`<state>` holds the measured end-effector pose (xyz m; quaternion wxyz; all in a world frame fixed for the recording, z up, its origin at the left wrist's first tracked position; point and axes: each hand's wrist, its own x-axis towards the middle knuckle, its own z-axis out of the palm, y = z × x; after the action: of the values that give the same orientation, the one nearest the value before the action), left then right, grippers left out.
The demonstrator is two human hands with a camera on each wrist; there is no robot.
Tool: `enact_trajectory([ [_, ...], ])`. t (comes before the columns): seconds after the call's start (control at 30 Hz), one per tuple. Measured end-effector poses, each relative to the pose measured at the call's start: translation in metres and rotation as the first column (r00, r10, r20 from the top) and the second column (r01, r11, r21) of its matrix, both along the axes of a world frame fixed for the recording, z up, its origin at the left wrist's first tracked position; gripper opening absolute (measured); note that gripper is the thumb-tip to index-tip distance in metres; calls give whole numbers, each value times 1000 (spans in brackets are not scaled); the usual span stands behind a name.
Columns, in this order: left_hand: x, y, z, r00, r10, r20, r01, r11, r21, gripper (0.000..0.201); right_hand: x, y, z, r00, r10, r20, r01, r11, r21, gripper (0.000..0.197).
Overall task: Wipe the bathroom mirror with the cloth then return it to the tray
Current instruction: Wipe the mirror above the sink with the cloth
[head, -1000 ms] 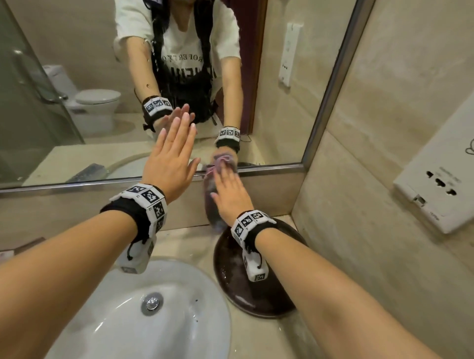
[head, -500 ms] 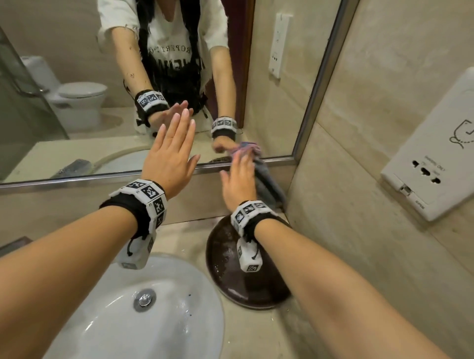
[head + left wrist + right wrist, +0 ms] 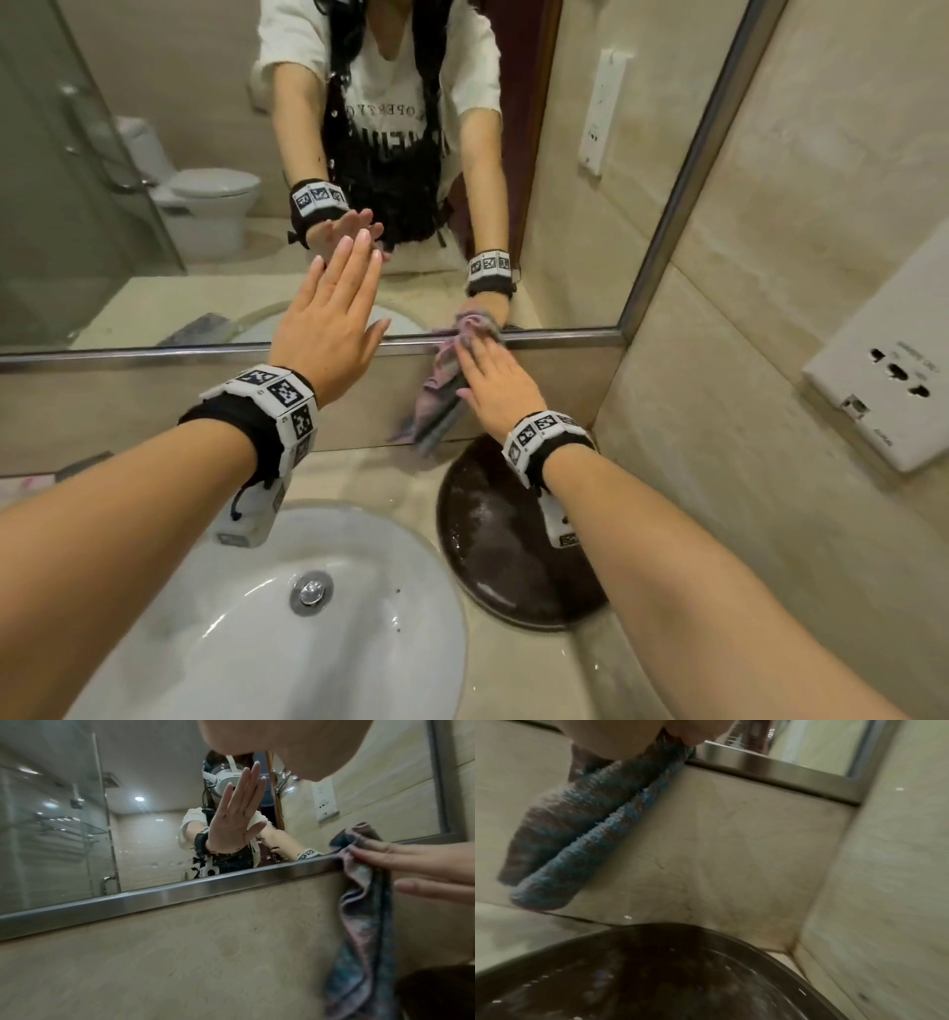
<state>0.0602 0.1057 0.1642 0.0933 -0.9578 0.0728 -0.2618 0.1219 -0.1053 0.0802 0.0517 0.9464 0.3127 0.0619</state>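
Right hand (image 3: 495, 388): flat, fingers straight, pressed cloth (image 3: 444, 395) against mirror (image 3: 205, 154) at its lower frame; rest of cloth hung over wall tile. Left hand (image 3: 328, 329): flat, fingers extended, at the glass. Tray (image 3: 493, 565): below, bare. Wiping under way; return outstanding.

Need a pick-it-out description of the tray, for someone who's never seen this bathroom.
Start at the white sink basin set in the beige counter. Directly to its right, in the corner below the mirror's metal frame, sits the tray, partly under the right hand's wrist. It is the only dark brown, round, shallow dish there, wet-looking, with the cloth hanging just above its far edge.
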Motion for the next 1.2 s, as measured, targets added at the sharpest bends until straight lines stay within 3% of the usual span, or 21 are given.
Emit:
enact_trajectory([
  [0.13, 3, -22, -3, 999, -37, -19, 37, 999, -25, 65, 12, -64, 7, 919, -393, -25, 392, 905, 167, 72],
  [0.23, 11, -35, -2, 999, -48, -21, 46, 997, -55, 65, 19, -90, 15, 900, -436, -4, 432, 889, 151, 71],
  [0.4, 16, -34, 0, 999, -40, 15, 41, 994, -103, 63, 13, -72, 23, 961, -262, 86, 256, 964, 70, 70],
  [0.5, 13, -20, -2, 1000, -2, 15, 4, 990, -143, 63, 12, -26, 32, 988, 39, 149, -29, 997, -69, 64],
  [0.57, 8, -7, -3, 999, 32, 11, -30, 990, -139, 63, 15, 10, 33, 961, 223, 161, -192, 964, -184, 63],
  [0.77, -10, 36, 8, 991, 137, -2, -136, 981, -142, 66, 13, 47, 43, 947, 274, 167, -217, 931, -294, 66],
  [0.83, -13, 46, 12, 988, 157, 9, -154, 977, -146, 63, 16, 48, 64, 938, 234, 257, -169, 953, -252, 68],
  [0.93, -10, 52, 32, 986, 163, 37, -155, 976, -152, 63, 23, 54, 110, 911, 185, 369, -175, 983, -63, 69],
  [1.03, -3, 46, 74, 982, 149, 113, -131, 979, -155, 64, 28, 58, 166, 873, 168, 457, -196, 980, 14, 65],
  [1.2, 10, 24, 160, 958, 89, 273, -56, 991, -124, 62, 36, 52, 279, 821, -37, 570, -75, 982, 173, 69],
])
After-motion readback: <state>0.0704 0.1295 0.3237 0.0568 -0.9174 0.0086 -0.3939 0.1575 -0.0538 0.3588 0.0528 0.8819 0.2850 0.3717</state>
